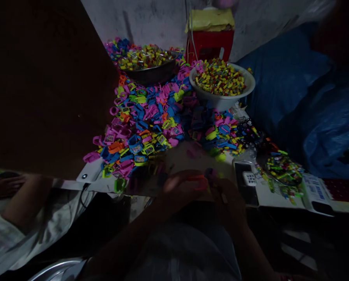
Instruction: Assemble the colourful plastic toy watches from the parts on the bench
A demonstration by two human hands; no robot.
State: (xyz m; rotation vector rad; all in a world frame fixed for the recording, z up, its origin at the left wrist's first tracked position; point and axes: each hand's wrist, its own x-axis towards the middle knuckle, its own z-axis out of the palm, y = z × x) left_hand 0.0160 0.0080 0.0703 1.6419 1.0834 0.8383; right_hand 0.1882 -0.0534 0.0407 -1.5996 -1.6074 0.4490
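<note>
In the dim head view, my left hand (177, 191) is closed around an orange toy watch (198, 182) at the table's front edge. Close by on its right is my right hand (228, 197), its fingers bent together at the far end of the watch. A small dark bluish piece (209, 173) shows at those fingertips, too blurred to name. Just beyond both hands, a big heap of pink, blue, yellow and orange toy watches (151, 111) covers the table.
Small yellow and red pieces fill a white basin (222, 102) and a dark metal bowl (152, 74). A red stool (211, 43) stands behind. On the right are a phone (246, 189), a dish of small pieces (284, 171) and blue plastic sheeting (279, 78). Another person's arm (26, 203) is at left.
</note>
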